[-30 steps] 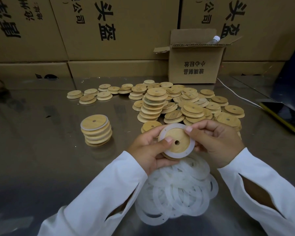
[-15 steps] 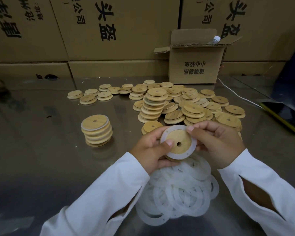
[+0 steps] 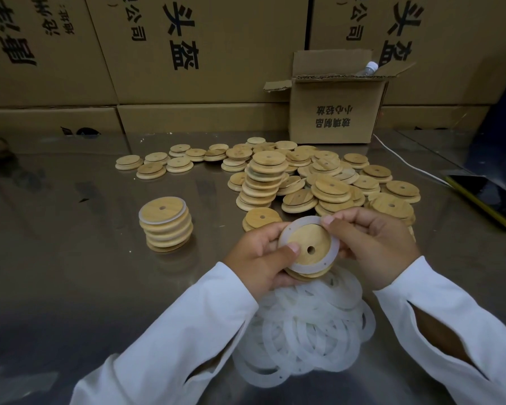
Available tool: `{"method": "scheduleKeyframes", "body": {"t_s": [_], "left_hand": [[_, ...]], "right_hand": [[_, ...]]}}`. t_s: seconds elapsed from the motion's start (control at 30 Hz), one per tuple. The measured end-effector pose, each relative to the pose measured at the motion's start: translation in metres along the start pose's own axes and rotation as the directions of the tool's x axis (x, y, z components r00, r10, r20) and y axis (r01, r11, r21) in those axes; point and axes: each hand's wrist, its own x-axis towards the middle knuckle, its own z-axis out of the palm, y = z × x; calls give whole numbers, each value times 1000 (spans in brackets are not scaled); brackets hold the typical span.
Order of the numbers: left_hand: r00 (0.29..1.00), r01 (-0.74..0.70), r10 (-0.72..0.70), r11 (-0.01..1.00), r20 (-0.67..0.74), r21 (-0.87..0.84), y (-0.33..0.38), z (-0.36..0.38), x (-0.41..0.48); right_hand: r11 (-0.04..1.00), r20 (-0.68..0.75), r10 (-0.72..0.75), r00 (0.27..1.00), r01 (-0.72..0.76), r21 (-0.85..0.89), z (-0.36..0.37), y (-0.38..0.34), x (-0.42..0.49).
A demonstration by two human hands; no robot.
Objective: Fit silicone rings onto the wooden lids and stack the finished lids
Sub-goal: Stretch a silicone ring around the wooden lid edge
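Wooden lid (image 3: 310, 242), one — white ring (image 3: 304, 222), one

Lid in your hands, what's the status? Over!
Left hand and right hand both gripping the lid. Silicone ring around it. Not stacked yet. Nothing blocking the finished stack.

Packing workshop, stockroom-style.
Printed cartons (image 3: 216, 54) wall the far edge of the steel surface (image 3: 70, 273); wooden lids (image 3: 332, 187) lie heaped by the dozen mid-surface, silicone rings (image 3: 304, 331) piled at the near edge.
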Motion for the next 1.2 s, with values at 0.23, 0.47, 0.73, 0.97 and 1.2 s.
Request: {"method": "scheduleKeyframes", "body": {"t_s": [0.23, 0.47, 0.73, 0.97, 1.2], "left_hand": [[997, -12, 20, 995, -81, 98, 0, 1, 1], [997, -24, 31, 995, -69, 96, 1, 2, 0], [997, -20, 26, 997, -77, 76, 1, -1, 0], [993, -25, 32, 998, -114, 62, -1, -3, 1], [991, -49, 68, 985, -118, 163, 2, -4, 1]], "right_hand": [[999, 12, 43, 999, -43, -8, -1, 0, 1], [1000, 43, -1, 999, 1, -11, 0, 1, -1], [999, 69, -30, 997, 31, -11, -2, 1, 0], [999, 110, -40, 993, 43, -27, -3, 2, 1], [994, 74, -77, 994, 82, -69, -4, 4, 2]]}}
